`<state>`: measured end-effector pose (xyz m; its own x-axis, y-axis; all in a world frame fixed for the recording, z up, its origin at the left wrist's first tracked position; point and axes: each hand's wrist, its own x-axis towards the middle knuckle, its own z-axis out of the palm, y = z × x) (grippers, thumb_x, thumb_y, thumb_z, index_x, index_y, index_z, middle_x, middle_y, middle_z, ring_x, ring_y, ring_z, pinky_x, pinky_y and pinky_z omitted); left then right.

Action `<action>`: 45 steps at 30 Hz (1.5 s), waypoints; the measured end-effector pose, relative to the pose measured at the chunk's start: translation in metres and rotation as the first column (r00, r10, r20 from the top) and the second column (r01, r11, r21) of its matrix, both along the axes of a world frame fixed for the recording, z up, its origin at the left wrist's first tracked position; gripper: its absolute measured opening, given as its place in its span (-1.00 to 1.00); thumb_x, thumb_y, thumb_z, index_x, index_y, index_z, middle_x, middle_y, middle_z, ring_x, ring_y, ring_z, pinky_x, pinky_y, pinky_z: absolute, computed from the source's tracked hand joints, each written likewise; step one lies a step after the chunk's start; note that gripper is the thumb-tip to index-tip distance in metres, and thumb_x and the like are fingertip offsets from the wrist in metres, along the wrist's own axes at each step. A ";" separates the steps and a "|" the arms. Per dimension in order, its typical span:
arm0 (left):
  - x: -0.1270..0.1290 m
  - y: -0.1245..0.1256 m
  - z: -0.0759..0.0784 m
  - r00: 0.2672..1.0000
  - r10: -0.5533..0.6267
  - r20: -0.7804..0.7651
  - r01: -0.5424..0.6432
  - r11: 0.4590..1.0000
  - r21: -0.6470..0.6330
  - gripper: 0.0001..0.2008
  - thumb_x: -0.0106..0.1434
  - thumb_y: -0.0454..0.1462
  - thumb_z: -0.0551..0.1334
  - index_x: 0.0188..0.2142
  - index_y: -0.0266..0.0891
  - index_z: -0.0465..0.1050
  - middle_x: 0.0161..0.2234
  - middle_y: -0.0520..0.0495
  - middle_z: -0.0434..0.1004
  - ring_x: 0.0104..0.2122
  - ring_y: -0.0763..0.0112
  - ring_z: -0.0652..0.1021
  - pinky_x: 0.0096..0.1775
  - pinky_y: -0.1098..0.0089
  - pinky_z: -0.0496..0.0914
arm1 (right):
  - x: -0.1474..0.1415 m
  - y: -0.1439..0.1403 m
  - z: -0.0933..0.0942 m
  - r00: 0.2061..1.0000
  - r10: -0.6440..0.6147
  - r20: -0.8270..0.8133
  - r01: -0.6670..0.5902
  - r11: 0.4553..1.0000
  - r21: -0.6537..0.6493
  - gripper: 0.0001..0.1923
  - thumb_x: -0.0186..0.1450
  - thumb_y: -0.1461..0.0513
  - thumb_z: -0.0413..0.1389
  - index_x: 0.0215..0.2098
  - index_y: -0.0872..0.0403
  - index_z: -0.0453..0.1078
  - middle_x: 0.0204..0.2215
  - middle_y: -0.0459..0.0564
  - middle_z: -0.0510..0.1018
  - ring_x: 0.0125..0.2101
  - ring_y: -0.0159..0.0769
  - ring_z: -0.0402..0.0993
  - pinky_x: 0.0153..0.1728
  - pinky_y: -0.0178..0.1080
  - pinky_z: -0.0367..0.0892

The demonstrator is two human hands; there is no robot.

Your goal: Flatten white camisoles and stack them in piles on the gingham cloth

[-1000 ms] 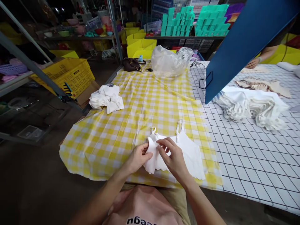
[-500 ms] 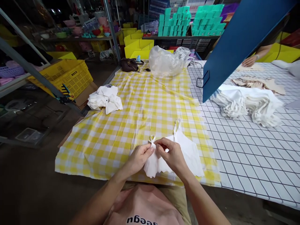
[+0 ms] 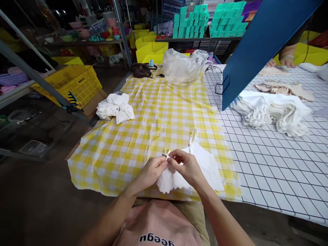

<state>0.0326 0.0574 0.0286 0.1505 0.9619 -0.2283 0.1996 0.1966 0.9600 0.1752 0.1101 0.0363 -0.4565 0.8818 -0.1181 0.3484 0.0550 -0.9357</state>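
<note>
My left hand [image 3: 151, 169] and my right hand [image 3: 186, 166] meet over a small white camisole [image 3: 205, 167] that lies flat on the yellow checked cloth [image 3: 123, 150] just in front of me. Both sets of fingertips are pinched shut on the near shoulder strap [image 3: 166, 152], whose little loop pokes up just beyond my thumbs; the other strap [image 3: 192, 136] lies straight on the cloth, further out and to the right of my right fingers. The body of the garment spreads out under and to the right of my right hand, with its scalloped hem curling below my knuckles. Well beyond my left fingers, off to the left, sits a crumpled heap of white fabric [image 3: 115, 107] near the cloth's edge. Far ahead of both hands lie a clear plastic bag [image 3: 183, 65] and a dark small bag [image 3: 141, 70]. To the right of my right hand the cloth meets a white grid-lined table top [image 3: 269, 171], where a stack of white garments [image 3: 271, 112] rests under a tilted blue board [image 3: 258, 44]. Past that, another person's hand [image 3: 284, 61] rests on beige fabric [image 3: 284, 89].
</note>
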 end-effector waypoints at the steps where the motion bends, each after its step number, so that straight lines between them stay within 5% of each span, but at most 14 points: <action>1: 0.000 0.000 0.000 1.000 -0.005 -0.009 0.005 1.000 0.000 -0.63 0.24 -0.05 0.00 -0.50 -0.29 0.28 -0.58 0.07 0.23 -0.56 0.56 0.21 -0.53 0.50 0.08 | 0.000 0.000 0.000 1.000 -0.001 -0.001 0.001 1.000 -0.006 -0.87 0.06 0.21 0.03 -0.50 0.10 0.37 -0.64 -0.13 0.36 -0.59 -0.44 0.22 -0.57 -0.37 0.16; 17: 0.002 -0.001 0.005 0.996 -0.011 -0.091 0.013 1.000 0.018 -0.64 0.24 -0.06 -0.01 -0.54 -0.27 0.20 -0.60 0.09 0.16 -0.57 0.55 0.19 -0.53 0.49 0.09 | 0.003 -0.001 -0.003 0.997 -0.008 -0.075 0.006 0.999 -0.036 -0.86 0.05 0.30 -0.02 -0.48 0.11 0.37 -0.62 -0.13 0.38 -0.59 -0.46 0.22 -0.57 -0.38 0.18; 20: 0.002 -0.001 0.007 0.991 0.041 -0.125 -0.033 0.997 0.063 -0.66 0.25 -0.07 -0.01 -0.52 -0.26 0.20 -0.60 0.10 0.16 -0.57 0.56 0.19 -0.54 0.50 0.09 | 0.004 -0.006 -0.002 0.993 -0.073 -0.095 0.086 0.985 0.146 -0.88 0.12 0.28 -0.01 -0.40 0.08 0.36 -0.50 -0.07 0.44 -0.53 -0.43 0.29 -0.49 -0.35 0.26; 23: 0.003 -0.001 0.011 0.990 0.075 -0.119 -0.065 0.994 0.085 -0.71 0.25 -0.09 -0.01 -0.45 -0.25 0.21 -0.61 0.11 0.19 -0.60 0.57 0.19 -0.56 0.50 0.07 | 0.004 -0.013 0.000 0.988 -0.119 -0.095 0.147 0.905 0.398 -0.93 0.18 0.27 0.02 -0.37 0.06 0.32 -0.46 -0.06 0.41 -0.49 -0.41 0.31 -0.43 -0.33 0.29; 27: 0.005 -0.002 0.015 0.983 0.078 -0.169 -0.059 0.992 0.113 -0.77 0.26 -0.13 0.00 -0.44 -0.22 0.16 -0.66 0.15 0.13 -0.63 0.58 0.16 -0.57 0.50 0.03 | 0.002 -0.018 0.000 0.995 -0.059 -0.081 0.092 0.862 0.499 -0.92 0.22 0.28 0.00 -0.38 0.04 0.34 -0.44 -0.05 0.43 -0.47 -0.41 0.33 -0.44 -0.34 0.29; 36: 0.006 -0.006 0.027 0.928 0.172 -0.330 -0.105 0.972 0.212 -0.68 0.25 -0.16 -0.02 -0.60 -0.24 0.12 -0.68 0.14 0.02 -0.63 0.60 0.11 -0.55 0.48 0.01 | 0.003 -0.018 0.009 0.990 -0.084 -0.115 0.106 0.973 0.204 -0.91 0.17 0.26 0.02 -0.44 0.07 0.36 -0.50 -0.06 0.49 -0.49 -0.40 0.37 -0.45 -0.34 0.32; 45: 0.011 -0.007 0.027 0.884 0.202 -0.421 -0.081 0.954 0.288 -0.66 0.24 -0.19 -0.02 -0.62 -0.25 0.18 -0.72 0.13 0.06 -0.67 0.60 0.11 -0.59 0.48 -0.02 | -0.001 -0.020 0.007 0.971 -0.169 -0.170 0.184 0.980 0.078 -0.90 0.11 0.21 0.07 -0.48 0.09 0.36 -0.56 -0.07 0.46 -0.52 -0.39 0.36 -0.47 -0.34 0.31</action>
<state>0.0439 0.0508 0.0559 -0.0495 0.9986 0.0172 0.6024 0.0162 0.7980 0.1741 0.0902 0.0429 -0.2992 0.9537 0.0304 0.2047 0.0953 -0.9742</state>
